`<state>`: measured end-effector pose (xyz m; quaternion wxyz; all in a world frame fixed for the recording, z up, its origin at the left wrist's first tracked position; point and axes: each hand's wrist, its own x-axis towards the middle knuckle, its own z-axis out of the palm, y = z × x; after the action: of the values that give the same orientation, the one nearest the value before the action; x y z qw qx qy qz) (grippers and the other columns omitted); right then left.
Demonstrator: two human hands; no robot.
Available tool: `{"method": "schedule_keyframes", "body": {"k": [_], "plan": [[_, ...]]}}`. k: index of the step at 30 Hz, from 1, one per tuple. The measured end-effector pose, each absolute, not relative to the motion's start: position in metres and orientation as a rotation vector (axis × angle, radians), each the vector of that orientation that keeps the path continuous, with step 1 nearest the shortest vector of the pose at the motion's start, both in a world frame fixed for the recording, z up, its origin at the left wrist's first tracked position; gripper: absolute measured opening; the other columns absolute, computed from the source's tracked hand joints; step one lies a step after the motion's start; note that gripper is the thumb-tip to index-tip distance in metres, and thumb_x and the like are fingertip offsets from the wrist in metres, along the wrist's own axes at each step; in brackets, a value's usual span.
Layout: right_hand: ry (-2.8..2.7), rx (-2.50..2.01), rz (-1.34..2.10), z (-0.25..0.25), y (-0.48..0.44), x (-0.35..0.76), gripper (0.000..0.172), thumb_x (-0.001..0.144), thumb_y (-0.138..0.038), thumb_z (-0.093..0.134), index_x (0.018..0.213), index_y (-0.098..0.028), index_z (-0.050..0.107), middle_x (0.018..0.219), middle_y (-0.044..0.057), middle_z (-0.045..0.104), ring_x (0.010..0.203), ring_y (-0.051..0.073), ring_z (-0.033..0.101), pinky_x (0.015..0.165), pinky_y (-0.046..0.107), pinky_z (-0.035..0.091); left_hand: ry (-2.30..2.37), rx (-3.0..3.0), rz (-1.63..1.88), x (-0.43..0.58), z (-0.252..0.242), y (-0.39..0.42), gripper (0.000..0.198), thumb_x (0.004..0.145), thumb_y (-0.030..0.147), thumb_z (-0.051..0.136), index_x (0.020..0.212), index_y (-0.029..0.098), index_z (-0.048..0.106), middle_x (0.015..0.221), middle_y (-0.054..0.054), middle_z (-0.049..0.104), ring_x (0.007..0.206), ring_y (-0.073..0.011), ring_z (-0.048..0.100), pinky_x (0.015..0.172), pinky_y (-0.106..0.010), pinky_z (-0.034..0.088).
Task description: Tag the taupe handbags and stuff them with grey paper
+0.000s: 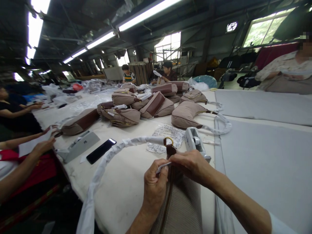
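A taupe handbag (185, 204) with brown trim stands at the table's near edge, its zipper running toward me. Its strap (97, 165) is wrapped in white paper and arcs to the left from a gold ring (168, 141). My left hand (156, 182) pinches a small white paper strip (162, 166) between thumb and finger, near the zipper's far end. Beside it my right hand (192, 164) is closed at the strip's other end, by the brown tab (171, 150). Its fingertips are partly hidden, touching the strip or the bag there.
Several similar bags (156, 104) are heaped across the table. A tape dispenser (195, 141) stands just beyond my hands; another dispenser (80, 146) and a black phone (101, 151) lie left. Grey sheets (265, 162) cover the right side. A co-worker's hands (44, 143) hold white paper at left.
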<state>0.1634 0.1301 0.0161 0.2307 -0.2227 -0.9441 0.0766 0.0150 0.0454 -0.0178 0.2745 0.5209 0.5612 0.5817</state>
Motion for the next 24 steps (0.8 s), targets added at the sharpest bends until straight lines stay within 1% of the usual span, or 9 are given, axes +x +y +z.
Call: {"method": "schedule_keyframes", "body": {"k": [3,5,8,11,14,16,19,21,24], "plan": [[-2.588,-0.519,0.036,0.01,0.131,0.168,0.022,0.09,-0.016,0.041,0.099,-0.019,0.061,0.075,0.002,0.063,0.061,0.01,0.052,0.055,0.023,0.03,1.51,1.49,1.634,0.015,-0.021,0.048,0.01,0.084,0.02,0.05,0.085,0.019,0.06,0.073,0.002,0.06,0.067,-0.011,0.056,0.063,-0.019,0.044],[-2.593,-0.485,0.061,0.011,0.131,0.172,0.026,0.092,-0.018,0.038,0.108,-0.02,0.059,0.082,0.004,0.064,0.069,0.011,0.055,0.059,0.023,0.033,1.501,1.567,1.676,0.015,-0.024,0.05,0.011,0.084,0.017,0.049,0.085,0.019,0.06,0.078,0.001,0.061,0.073,-0.0121,0.057,0.068,-0.02,0.045],[-2.586,-0.522,0.462,0.023,0.131,0.176,0.028,0.094,-0.025,0.037,0.11,-0.019,0.059,0.085,0.004,0.064,0.071,0.01,0.056,0.063,0.02,0.037,1.472,1.72,1.698,0.014,-0.027,0.051,0.014,0.085,0.013,0.047,0.087,0.02,0.059,0.075,0.001,0.058,0.07,-0.0113,0.056,0.066,-0.02,0.045],[-2.577,-0.588,0.784,0.039,0.135,0.172,0.03,0.093,-0.031,0.039,0.102,-0.016,0.064,0.071,0.001,0.062,0.061,0.009,0.054,0.059,0.017,0.038,1.454,1.869,1.691,0.013,-0.027,0.051,0.016,0.085,0.009,0.046,0.087,0.02,0.057,0.074,0.002,0.055,0.068,-0.0103,0.054,0.064,-0.019,0.044],[-2.689,-0.64,0.986,0.045,0.144,0.165,0.025,0.089,-0.027,0.044,0.1,-0.018,0.065,0.06,-0.002,0.058,0.051,0.008,0.053,0.051,0.017,0.035,1.436,1.961,1.692,0.011,-0.026,0.05,0.018,0.084,0.007,0.046,0.09,0.02,0.056,0.075,0.002,0.055,0.07,-0.0103,0.055,0.065,-0.02,0.044],[-2.766,-0.644,1.046,0.046,0.149,0.162,0.024,0.085,-0.02,0.047,0.101,-0.02,0.064,0.059,-0.003,0.058,0.05,0.008,0.054,0.049,0.017,0.033,1.438,1.98,1.702,0.01,-0.027,0.05,0.019,0.084,0.006,0.046,0.091,0.021,0.056,0.075,0.002,0.054,0.07,-0.0102,0.054,0.065,-0.02,0.043],[-2.888,-0.684,0.705,0.046,0.149,0.156,0.022,0.08,-0.016,0.051,0.097,-0.021,0.064,0.064,0.0,0.061,0.054,0.011,0.054,0.049,0.019,0.029,1.473,1.938,1.69,0.007,-0.029,0.049,0.018,0.084,0.008,0.046,0.09,0.021,0.057,0.074,0.002,0.054,0.069,-0.0106,0.054,0.063,-0.02,0.043],[-2.957,-0.74,0.423,0.047,0.144,0.153,0.018,0.082,-0.019,0.049,0.092,-0.019,0.063,0.065,0.003,0.061,0.053,0.012,0.052,0.047,0.022,0.024,1.497,1.862,1.626,0.005,-0.028,0.047,0.017,0.083,0.01,0.046,0.09,0.021,0.057,0.077,0.001,0.057,0.072,-0.0117,0.056,0.066,-0.021,0.044],[-3.021,-0.761,0.234,0.049,0.138,0.149,0.018,0.084,-0.022,0.045,0.092,-0.018,0.06,0.069,0.005,0.063,0.052,0.013,0.051,0.046,0.024,0.018,1.494,1.648,1.481,0.002,-0.018,0.044,0.021,0.083,0.015,0.043,0.099,0.021,0.055,0.083,0.001,0.061,0.075,-0.0137,0.058,0.068,-0.023,0.046]]}}
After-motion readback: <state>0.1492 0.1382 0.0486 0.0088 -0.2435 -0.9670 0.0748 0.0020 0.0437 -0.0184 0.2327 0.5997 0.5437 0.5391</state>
